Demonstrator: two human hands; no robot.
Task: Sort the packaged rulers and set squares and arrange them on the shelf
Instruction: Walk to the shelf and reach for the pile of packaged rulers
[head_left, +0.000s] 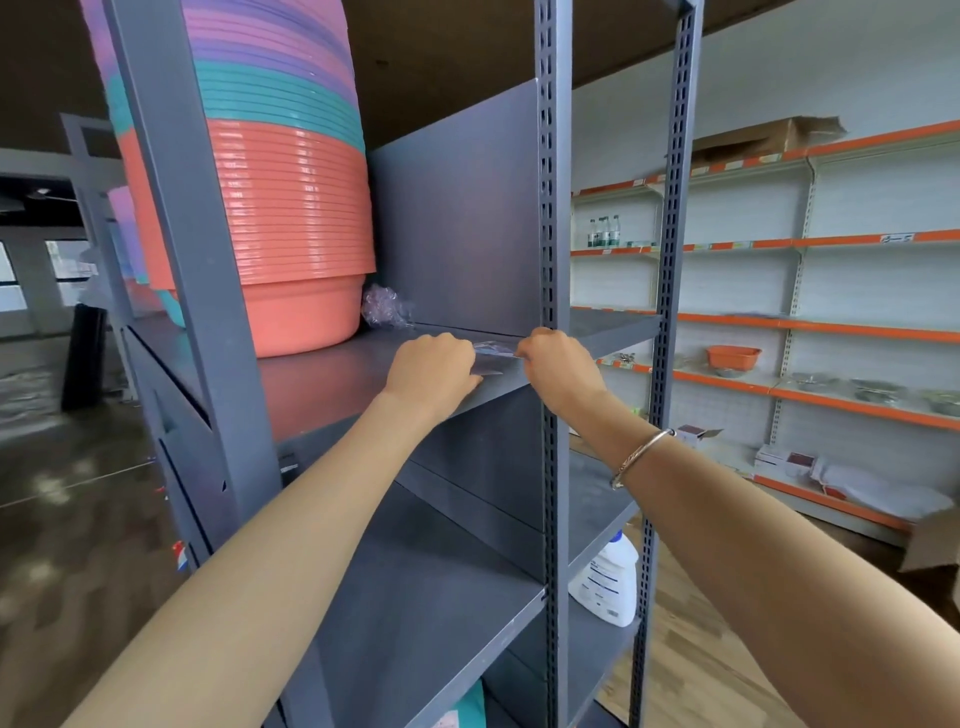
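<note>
Grey shelf (322, 379) beside stacked basins (291, 208): a clear packet (493, 354) (contents unreadable) is being laid at its front edge, pinched by left hand (434, 366) and right hand (560, 364), fingers curled; release and squaring are judged next.

Stacked basins (291, 208) block the shelf (337, 379) left; right side open.
</note>
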